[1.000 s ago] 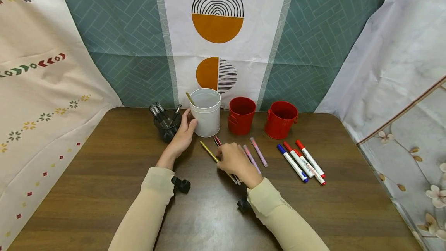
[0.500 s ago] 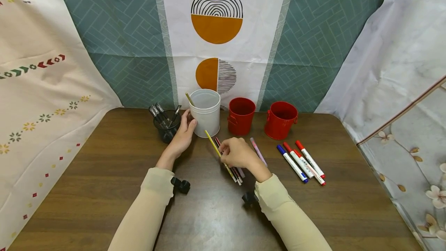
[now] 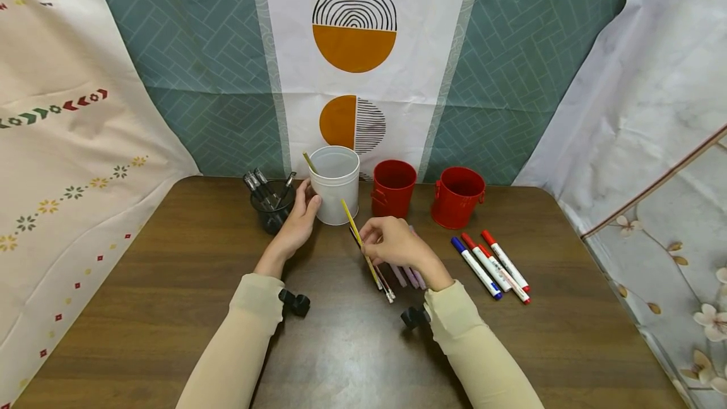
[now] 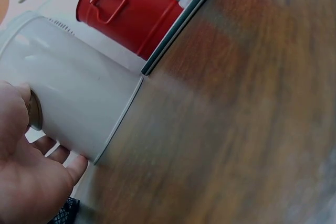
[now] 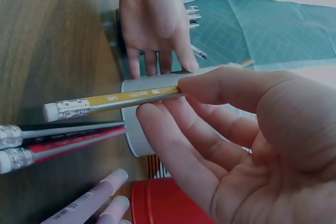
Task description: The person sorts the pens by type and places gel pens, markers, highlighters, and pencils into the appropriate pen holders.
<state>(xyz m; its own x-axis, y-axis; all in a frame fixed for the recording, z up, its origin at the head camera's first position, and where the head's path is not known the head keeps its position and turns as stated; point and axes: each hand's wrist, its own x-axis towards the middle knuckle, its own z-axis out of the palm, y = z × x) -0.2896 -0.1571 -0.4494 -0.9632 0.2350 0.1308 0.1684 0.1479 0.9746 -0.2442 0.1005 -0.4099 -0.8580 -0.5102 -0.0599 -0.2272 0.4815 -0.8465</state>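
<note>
In the head view my left hand [image 3: 294,227] holds the left side of a white bucket [image 3: 339,199], thumb at the front and fingers toward the back. A gold-coloured pencil [image 3: 309,161] leans inside the bucket against its rim. My right hand [image 3: 400,245] pinches a yellow pencil [image 5: 110,100] between thumb and fingers, its eraser end toward me and its other end tilted up before the bucket. Below it lie a black pencil [image 5: 58,131] and a red pencil [image 5: 63,149]. Several lilac pens [image 5: 86,200] lie beside them, partly hidden by the right hand in the head view.
Two red buckets [image 3: 393,187] stand right of the white one. A black mesh cup [image 3: 274,212] with several pens is left of my left hand. On the right side of the wooden table [image 3: 142,308] lie a blue marker [image 3: 476,267] and several red markers [image 3: 507,260].
My right hand has picked up the yellow pencil from the table and raised it, shifting slightly right and away from me. The left hand stays on the white bucket.
</note>
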